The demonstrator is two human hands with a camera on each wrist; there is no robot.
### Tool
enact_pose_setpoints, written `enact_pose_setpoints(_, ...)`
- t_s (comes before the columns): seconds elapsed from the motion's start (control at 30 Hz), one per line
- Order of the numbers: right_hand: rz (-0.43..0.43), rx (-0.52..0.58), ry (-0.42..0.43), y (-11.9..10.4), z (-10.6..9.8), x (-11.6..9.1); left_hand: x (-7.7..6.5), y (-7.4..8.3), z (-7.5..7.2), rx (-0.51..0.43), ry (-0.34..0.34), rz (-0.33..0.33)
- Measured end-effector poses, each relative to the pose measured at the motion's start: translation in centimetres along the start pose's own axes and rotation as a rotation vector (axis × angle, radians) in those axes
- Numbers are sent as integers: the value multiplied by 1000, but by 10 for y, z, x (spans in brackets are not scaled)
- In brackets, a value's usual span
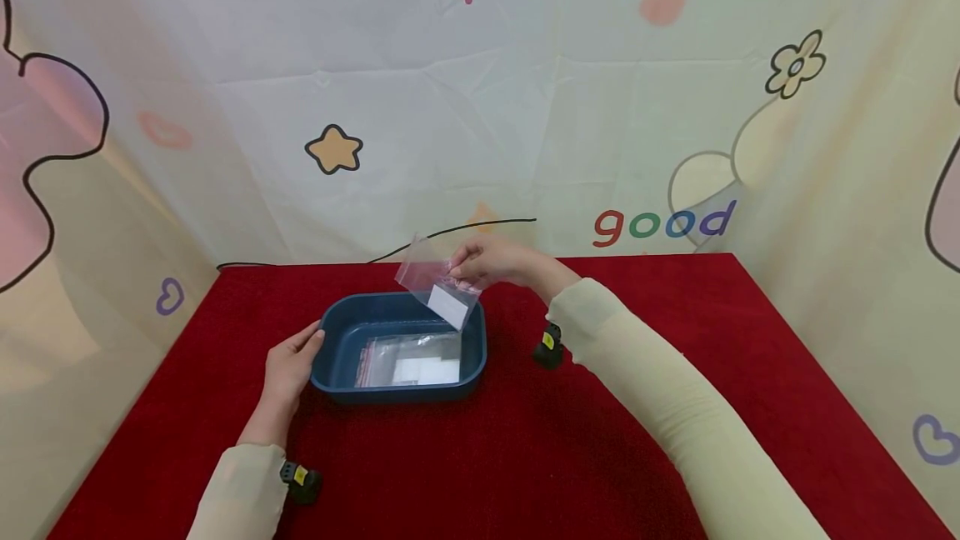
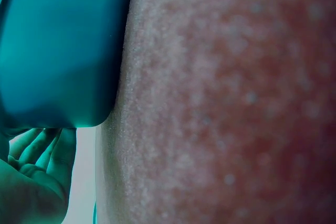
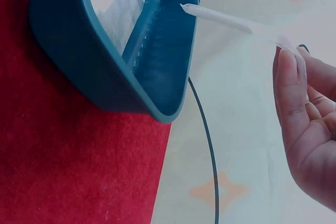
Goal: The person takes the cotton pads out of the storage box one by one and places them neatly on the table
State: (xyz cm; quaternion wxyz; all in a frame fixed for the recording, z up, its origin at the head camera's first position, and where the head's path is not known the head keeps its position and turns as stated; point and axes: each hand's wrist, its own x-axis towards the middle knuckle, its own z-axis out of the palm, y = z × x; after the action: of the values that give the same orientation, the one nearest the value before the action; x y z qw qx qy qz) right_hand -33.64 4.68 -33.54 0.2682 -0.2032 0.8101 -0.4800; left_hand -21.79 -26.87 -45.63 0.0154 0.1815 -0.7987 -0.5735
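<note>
A dark blue plastic basin stands on the red cloth, with several clear zip bags holding white pieces lying inside. My left hand grips the basin's left end, its thumb at the rim. In the left wrist view, the fingers of this hand show at the basin's end. Above the basin's back right part, my right hand pinches another clear zip bag by its upper part. A white rectangular piece shows inside that bag. The right wrist view has the bag edge-on, reaching over the rim.
Red cloth covers the table under the basin. Behind its far edge hangs a pale printed curtain, with a dark line low on it. Black wrist cameras sit on both wrists.
</note>
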Motion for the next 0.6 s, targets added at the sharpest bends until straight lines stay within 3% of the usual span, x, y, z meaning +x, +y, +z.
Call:
enact_pose_setpoints(0.2, 12, 1, 42, 5, -5, -8, 2, -1, -1, 1, 0, 1)
enact_pose_setpoints(0.6, 45, 119, 109, 20, -8, -24, 3, -2, -1, -14, -4, -4)
